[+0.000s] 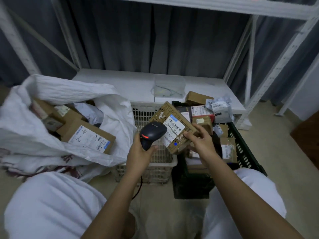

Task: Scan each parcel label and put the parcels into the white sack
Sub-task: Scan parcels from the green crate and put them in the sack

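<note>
Between both hands (201,144), labelled parcel (173,129)

Scanner on the label, parcel held over the baskets.

My left hand (138,153) grips the dark handheld barcode scanner (152,133), aimed at the white label of the brown cardboard parcel (174,128) my right hand (201,142) holds tilted above the white perforated plastic basket (146,112). The crumpled white woven sack (69,94) lies open at left with boxes inside; the dark plastic crate (245,150) at right holds more parcels.

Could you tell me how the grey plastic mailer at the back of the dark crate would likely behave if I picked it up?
The grey plastic mailer looks crumpled, so it is probably floppy and would sag. Its glossy film may feel slippery.
</note>
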`<state>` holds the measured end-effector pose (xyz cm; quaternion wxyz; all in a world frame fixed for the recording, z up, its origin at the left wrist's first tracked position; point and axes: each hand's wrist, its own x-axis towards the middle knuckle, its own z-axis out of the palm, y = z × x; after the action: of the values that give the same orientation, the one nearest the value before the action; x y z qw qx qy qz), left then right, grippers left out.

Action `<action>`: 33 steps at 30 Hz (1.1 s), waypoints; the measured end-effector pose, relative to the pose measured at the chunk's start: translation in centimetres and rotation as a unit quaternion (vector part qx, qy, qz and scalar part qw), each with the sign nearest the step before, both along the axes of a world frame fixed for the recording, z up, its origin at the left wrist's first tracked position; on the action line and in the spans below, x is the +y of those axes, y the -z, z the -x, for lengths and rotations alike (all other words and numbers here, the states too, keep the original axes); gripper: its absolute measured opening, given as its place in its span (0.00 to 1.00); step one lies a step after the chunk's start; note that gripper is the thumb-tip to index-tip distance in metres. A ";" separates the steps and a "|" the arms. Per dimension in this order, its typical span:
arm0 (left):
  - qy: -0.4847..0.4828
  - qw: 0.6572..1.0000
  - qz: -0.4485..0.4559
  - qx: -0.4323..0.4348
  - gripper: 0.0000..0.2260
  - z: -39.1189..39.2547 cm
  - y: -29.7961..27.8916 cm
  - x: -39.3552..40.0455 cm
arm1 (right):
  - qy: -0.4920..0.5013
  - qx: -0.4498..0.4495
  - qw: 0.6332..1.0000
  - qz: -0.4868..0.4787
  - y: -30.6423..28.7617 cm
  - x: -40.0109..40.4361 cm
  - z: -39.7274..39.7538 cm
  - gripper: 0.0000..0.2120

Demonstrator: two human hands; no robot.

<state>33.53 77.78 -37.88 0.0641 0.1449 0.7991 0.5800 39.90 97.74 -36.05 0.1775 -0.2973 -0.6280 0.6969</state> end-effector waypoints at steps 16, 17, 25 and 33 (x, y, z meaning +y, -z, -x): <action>-0.400 0.912 -0.038 0.082 0.19 10.4 -3.9 -21.8 | -0.128 0.038 0.990 0.034 -1.2 -21.8 20.2 0.14; -0.409 0.908 -0.038 0.079 0.19 11.0 -3.9 -22.3 | -0.137 0.034 0.990 0.005 -1.0 -23.0 21.4 0.14; -0.411 0.911 0.010 0.038 0.21 14.0 -2.7 -23.4 | -0.416 -0.068 0.882 -0.211 -0.2 -26.6 26.7 0.19; -0.414 0.907 0.070 0.022 0.19 14.6 -0.9 -22.4 | -0.349 -0.005 0.920 -0.178 2.8 -23.1 24.7 0.10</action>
<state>18.92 55.40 -37.03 -0.1897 -0.1910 0.8270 0.4936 15.25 74.67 -38.83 -0.0297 -0.0264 -0.8063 0.5902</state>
